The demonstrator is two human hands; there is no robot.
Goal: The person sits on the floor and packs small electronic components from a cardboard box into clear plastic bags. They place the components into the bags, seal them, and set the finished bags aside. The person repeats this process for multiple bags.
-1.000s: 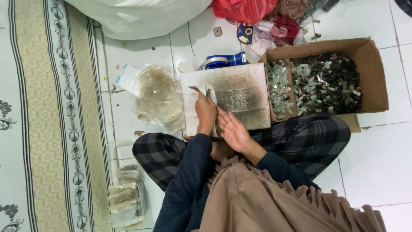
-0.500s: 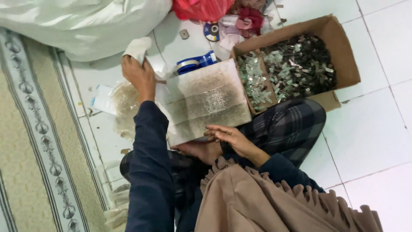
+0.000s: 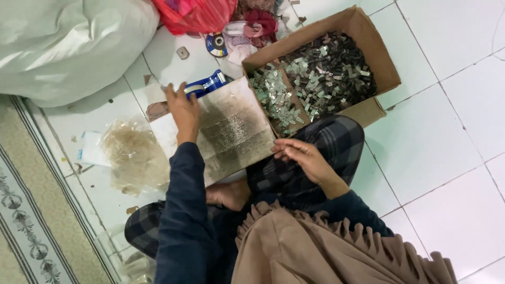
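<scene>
While the person sits cross-legged on the white tiled floor (image 3: 436, 142), a flat grey board (image 3: 231, 129) lies tilted across the lap, its far corner meeting the cardboard box (image 3: 368, 39). Board surface: dull, scuffed, speckled with a fine glittery grain, paler bands across the middle.

Left hand (image 3: 181, 108) reaches over the board's far left edge, fingers spread and loose, grasping nothing, fingertips just beside a blue tape dispenser (image 3: 208, 84) on the floor. Right hand (image 3: 300, 155) hovers near the board's near right corner, above the plaid-clad knee, fingers gently curled; whether it holds something small, cannot tell.

Box is divided: small silvery metal pieces (image 3: 273, 94) in the narrow left compartment, darker ones in the larger. Crumpled clear plastic bag (image 3: 134, 152) lies on the floor left of the board. Large white sack (image 3: 68, 42) at the far left; red bag (image 3: 197, 13) beyond.
</scene>
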